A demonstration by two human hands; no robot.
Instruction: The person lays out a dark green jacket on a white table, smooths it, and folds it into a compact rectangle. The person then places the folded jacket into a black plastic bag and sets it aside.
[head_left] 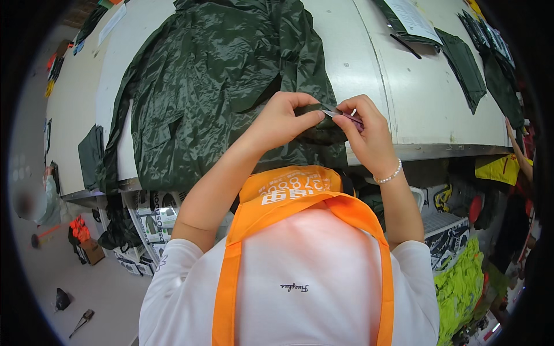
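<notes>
A shiny dark green jacket (196, 75), which looks like rainwear, lies spread and wrinkled over the table in front of me, its near hem reaching the table edge. My left hand (283, 121) pinches a fold of its fabric near the right side, thumb and forefinger pressed together. Just right of it, my right hand (366, 132) grips small purple-handled thread snips (356, 121). Their pale metal blades point left, meeting the fabric at my left fingertips. Whether the blades are closed on anything is too small to tell.
Folded dark green pieces (90, 155) lie at the table's left edge, with more (463, 66) at the right beside a white printed sheet (412, 20) and a black strip (405, 46). Another person's arm (519, 150) shows at far right. Lime-yellow fabric (461, 288) is heaped below.
</notes>
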